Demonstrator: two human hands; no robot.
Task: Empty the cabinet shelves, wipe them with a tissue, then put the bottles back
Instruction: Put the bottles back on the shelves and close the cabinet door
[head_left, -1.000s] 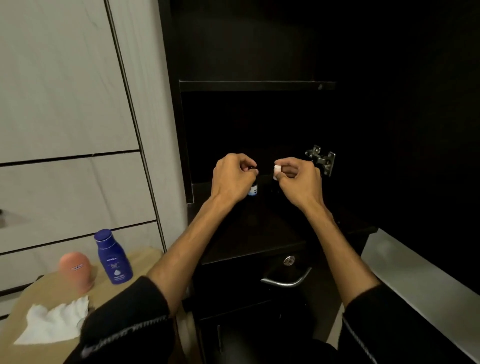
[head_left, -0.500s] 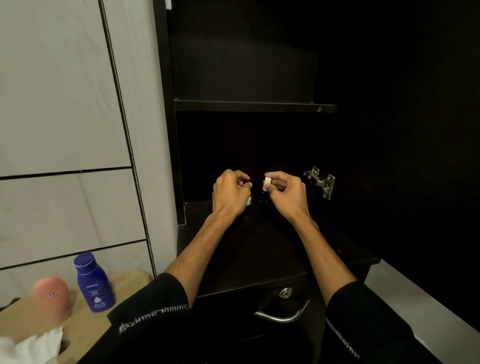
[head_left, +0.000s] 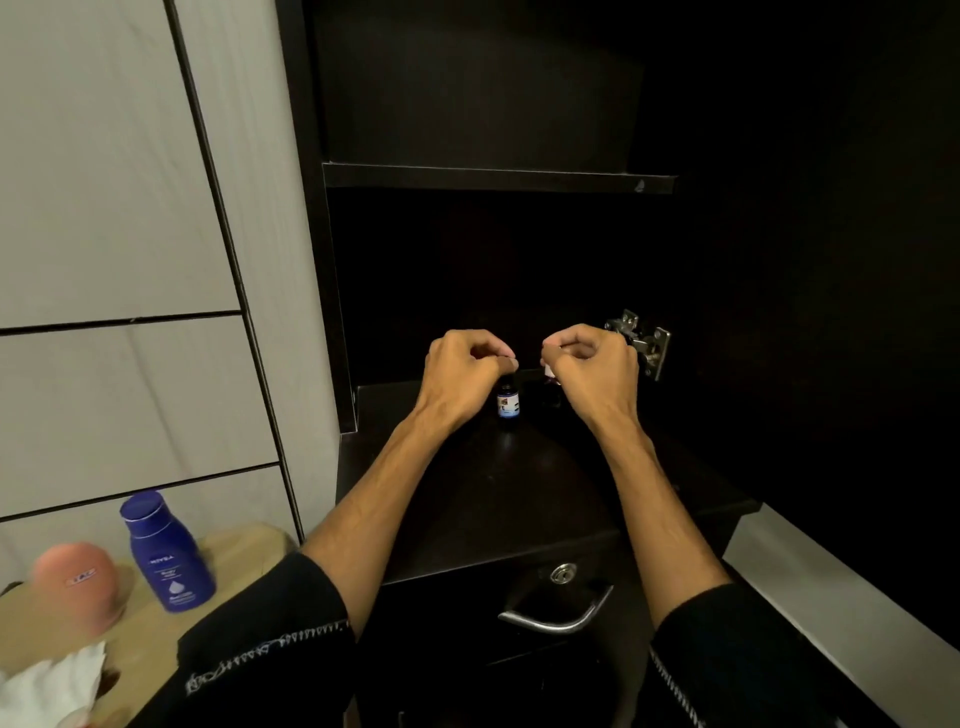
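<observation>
Two small bottles (head_left: 508, 404) standing upright on lower shelf (head_left: 467, 493), directly beneath pinching hands: left hand (head_left: 460, 371) gripping dark bottle's cap, right hand (head_left: 592, 366) gripping white-capped bottle (head_left: 549, 375).

A small dark bottle (head_left: 508, 404) with a pale label stands upright on the dark lower cabinet shelf (head_left: 467, 483), its cap pinched from above. Just beside it at 3 o'clock is a second small dark bottle (head_left: 551, 387) with a white cap, mostly hidden. Well off at 8 o'clock, a blue lotion bottle (head_left: 169, 553) stands beside a rounded pink container (head_left: 78, 584), with a crumpled white tissue (head_left: 49, 688) at 6 o'clock of them.
</observation>
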